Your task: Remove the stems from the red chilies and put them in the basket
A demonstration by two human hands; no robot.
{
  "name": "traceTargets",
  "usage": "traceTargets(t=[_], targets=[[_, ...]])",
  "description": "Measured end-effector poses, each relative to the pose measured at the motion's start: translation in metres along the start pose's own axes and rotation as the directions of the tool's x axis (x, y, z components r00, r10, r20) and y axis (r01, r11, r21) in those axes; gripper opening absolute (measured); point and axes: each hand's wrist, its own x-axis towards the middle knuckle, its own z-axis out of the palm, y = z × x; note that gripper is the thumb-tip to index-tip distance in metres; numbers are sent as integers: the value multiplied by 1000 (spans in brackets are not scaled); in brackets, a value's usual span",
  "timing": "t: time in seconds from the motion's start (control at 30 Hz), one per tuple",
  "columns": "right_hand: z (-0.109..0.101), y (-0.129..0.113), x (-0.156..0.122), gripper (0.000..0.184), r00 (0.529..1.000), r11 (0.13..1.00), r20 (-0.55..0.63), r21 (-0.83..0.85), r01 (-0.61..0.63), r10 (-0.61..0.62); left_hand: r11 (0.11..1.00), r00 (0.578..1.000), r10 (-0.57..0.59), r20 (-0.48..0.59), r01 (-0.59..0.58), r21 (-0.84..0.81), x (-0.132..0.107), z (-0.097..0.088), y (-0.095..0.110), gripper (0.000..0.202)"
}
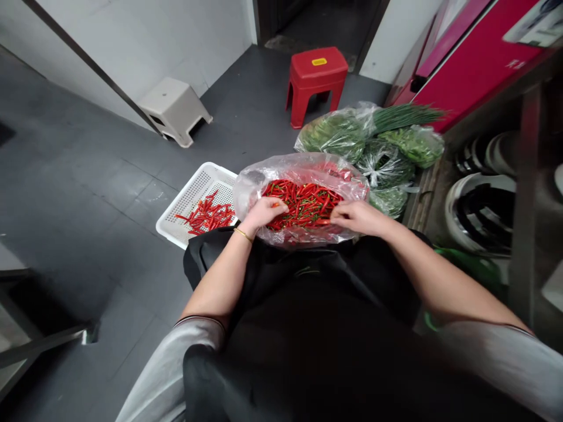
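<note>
Head view: your left hand (265, 212) and right hand (358, 217) are resting over slim red chili peppers (307, 202) in a translucent plastic bag (248, 189), gaping, likely for reach; whether fingers are gripping any is unclear.

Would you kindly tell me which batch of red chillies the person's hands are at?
The chillies in the clear bag: the left hand and right hand are both there, while the other chillies lie in the white basket.
</note>
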Motion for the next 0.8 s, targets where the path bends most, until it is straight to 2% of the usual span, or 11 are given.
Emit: traceTargets(t=[0.03, 0.1, 0.17, 0.2, 0.27, 0.33, 0.4, 0.5, 0.57, 0.67, 0.8], targets=[[-3, 3, -18, 26, 999, 998, 46, 69, 2, -5, 987, 999, 34, 32, -39, 154, 2, 7, 0, 19], [-1, 7, -44, 19, 979, 994, 197, 79, -72, 55, 875, 996, 45, 81, -79, 478, 7, 28, 2, 19], [8, 7, -57, 8, 917, 974, 329, -103, -201, 224, 690, 992, -11, 124, -82, 719, 15, 52, 3, 22], [11, 5, -58, 10, 886, 944, 342, -214, -250, 312, 612, 989, -45, 138, -82, 786, 19, 63, 3, 23], [14, 0, -56, 18, 877, 884, 259, -358, -301, 404, 530, 983, -80, 164, -98, 842, 26, 79, 3, 26], [9, -9, -48, 25, 931, 890, 118, -354, -287, 346, 511, 982, -72, 176, -116, 852, 31, 83, 2, 27], [3, -18, -34, 30, 966, 922, -31, -294, -252, 255, 548, 988, -58, 145, -90, 832, 34, 76, 1, 25], [0, -32, -2, 33, 969, 963, -198, -196, -187, 148, 726, 996, 6, 87, -64, 685, 33, 53, 4, 20], [5, -38, 23, 35, 977, 966, -181, -207, -152, 114, 845, 993, 90, 82, -120, 521, 27, 37, 8, 19], [13, -41, 52, 36, 991, 964, -64, -234, -126, 114, 928, 977, 201, 76, -215, 306, 11, 23, 16, 17], [11, -39, 62, 31, 978, 995, -188, -12, -99, 95, 946, 963, 261, 73, -270, 182, -6, 25, 24, 17]])
